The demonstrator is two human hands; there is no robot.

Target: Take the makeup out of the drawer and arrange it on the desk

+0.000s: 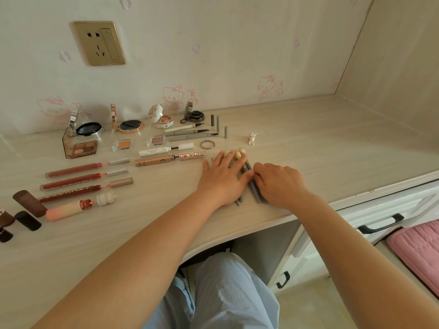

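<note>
Knees: our legs in pale blue trousers [221, 295] are showing at bottom centre, under the desk's front edge.
Left hand: our left hand [222, 179] is lying flat with fingers straight and spread, pressing on the sponge applicators [247, 174] at centre frame.
Right hand: our right hand [278, 184] is curling its fingers against the grey handles, seemingly pinching them; we cannot tell for sure.
Applicators: we are counting three cream tips; the handles are bunched together.
Open room: the desk [332, 143] is lying bare to the right, up to the side wall and front edge.
Lip glosses: four tubes [85, 176] are lying in a row at left.
Grey caps: three [218, 124] are standing upright.
Drawer: the white drawer [380, 217] at lower right is showing its black handle.
</note>
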